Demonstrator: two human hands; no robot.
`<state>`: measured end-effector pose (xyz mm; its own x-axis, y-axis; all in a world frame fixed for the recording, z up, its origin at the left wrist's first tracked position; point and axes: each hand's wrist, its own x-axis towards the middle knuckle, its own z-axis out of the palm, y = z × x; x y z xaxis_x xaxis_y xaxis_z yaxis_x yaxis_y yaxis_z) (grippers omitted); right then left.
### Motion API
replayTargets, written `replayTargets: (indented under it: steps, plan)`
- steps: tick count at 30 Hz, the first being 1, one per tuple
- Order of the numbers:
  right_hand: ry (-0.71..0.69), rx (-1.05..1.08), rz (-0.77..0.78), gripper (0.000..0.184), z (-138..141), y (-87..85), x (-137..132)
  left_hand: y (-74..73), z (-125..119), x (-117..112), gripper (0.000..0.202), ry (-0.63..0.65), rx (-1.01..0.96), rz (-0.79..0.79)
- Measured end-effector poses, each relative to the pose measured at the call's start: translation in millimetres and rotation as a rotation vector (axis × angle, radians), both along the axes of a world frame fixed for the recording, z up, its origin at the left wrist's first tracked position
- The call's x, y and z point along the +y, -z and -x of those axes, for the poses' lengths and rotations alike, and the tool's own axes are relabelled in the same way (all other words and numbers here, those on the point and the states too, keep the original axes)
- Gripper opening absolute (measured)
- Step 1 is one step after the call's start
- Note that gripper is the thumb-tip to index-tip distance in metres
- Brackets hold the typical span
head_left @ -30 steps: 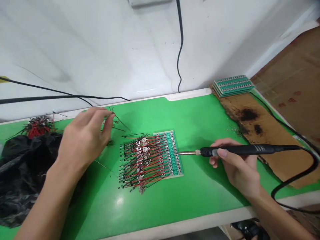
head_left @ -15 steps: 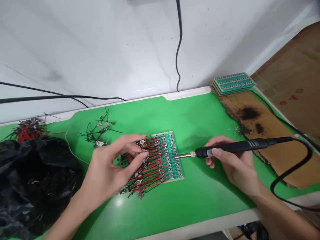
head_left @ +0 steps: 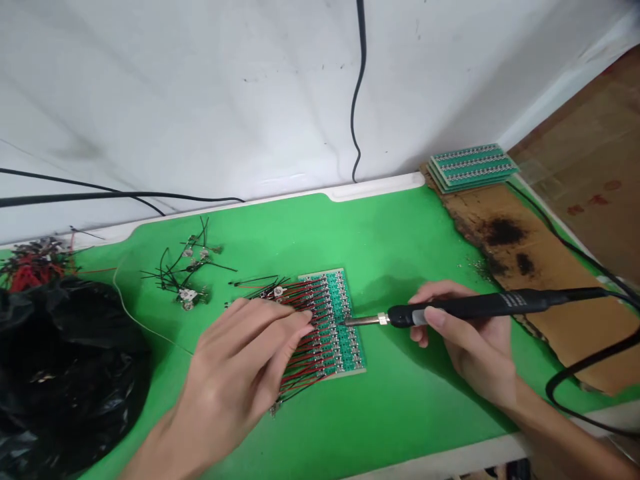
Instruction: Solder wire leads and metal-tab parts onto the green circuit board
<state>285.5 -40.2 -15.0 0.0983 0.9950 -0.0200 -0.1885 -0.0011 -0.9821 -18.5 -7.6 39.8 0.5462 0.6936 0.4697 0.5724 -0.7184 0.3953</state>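
The board (head_left: pixel 345 350) lies flat in the middle of the green surface (head_left: pixel 400 240). Many red and black wires (head_left: pixel 300 288) stick out of its left side in rows. It lies flat, I think, so that the small metal spots on top face up and are easy to reach.

The left hand (head_left: pixel 245 360) lies on top of the wires, palm down. Its fingers (head_left: pixel 285 327) are straight and close together, and their ends come almost to the board's edge. They pinch nothing. They only press down. I think this stops the wires and the board from sliding or springing up. The left arm comes in low from the bottom of the view.

The right hand (head_left: pixel 470 347) holds the iron (head_left: pixel 480 305) like a fat pen. The thumb lies along the front of the handle and the other fingers curl around it from behind. The iron lies almost level and points left. Its thin metal tip touches the board's right side, about half way down. The low hold, I think, helps the tip stay steady. The wrist is near the surface, but I cannot tell if it rests there. The iron's black cord (head_left: pixel 590 363) loops away to the right.

Loose wires (head_left: pixel 187 270) lie behind the left hand. A black bag (head_left: pixel 65 360) sits far left. A stack (head_left: pixel 470 165) of more boards sits at the back right, on a burnt brown sheet (head_left: pixel 540 280).
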Motion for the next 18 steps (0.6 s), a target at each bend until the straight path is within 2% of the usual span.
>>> replayTargets:
  steps: [7, 12, 18]
  plan:
    - [0.006, -0.107, -0.038, 0.009, -1, -0.3, -6, 12.4, 1, -8, 0.024, -0.073, 0.025, -0.001]
    - [0.012, -0.155, -0.049, 0.010, -3, -1.2, -7, 13.6, -7, -14, 0.015, -0.089, -0.007, 0.066]
    - [-0.009, -0.188, -0.070, 0.008, -4, -4.4, -5, 14.0, -15, -13, 0.017, -0.100, -0.060, 0.078]
